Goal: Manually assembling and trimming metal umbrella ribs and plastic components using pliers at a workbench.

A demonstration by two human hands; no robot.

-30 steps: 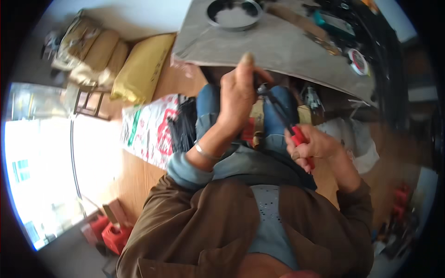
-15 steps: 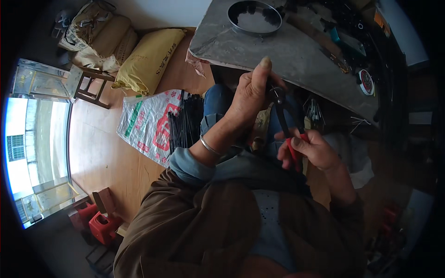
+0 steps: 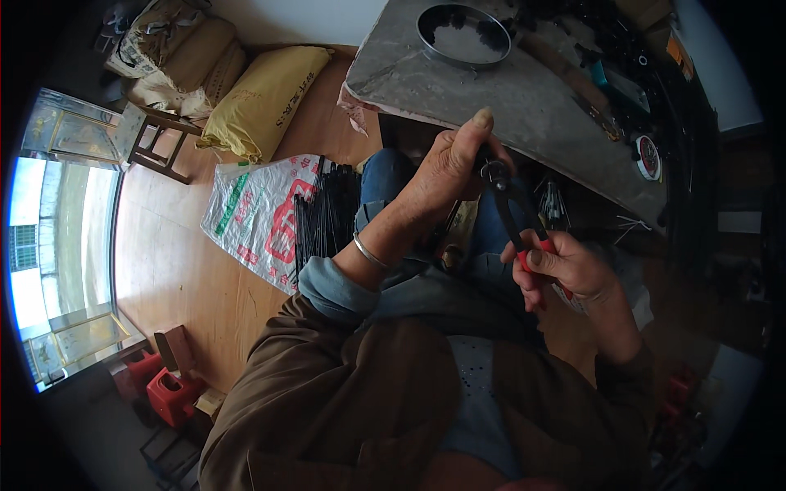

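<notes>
My right hand [image 3: 565, 266] is wrapped round the red handles of black-headed pincers [image 3: 512, 204], which point up and away over my lap. The handles stand a little apart in its fingers. My left hand [image 3: 455, 168] is closed with its thumb on top, beside the pincers' head. Something dark sits in its fingers; its kind is hidden by the hand. A small shiny loop of wire [image 3: 494, 171] shows at the pincers' jaws, close to the left fingertips.
Ahead stands a grey-topped table [image 3: 409, 78] with a round metal pan [image 3: 464, 37] and a round tin [image 3: 647, 157]. Black rods [image 3: 326, 214] lie on a white printed sack [image 3: 254, 213] at left. Beyond are a full yellow sack [image 3: 266, 102] and a wooden stool [image 3: 160, 147].
The whole view has shifted a little, and both hands with the pincers sit slightly farther right in it. Their hold looks the same, with the pincers still at the left fingertips.
</notes>
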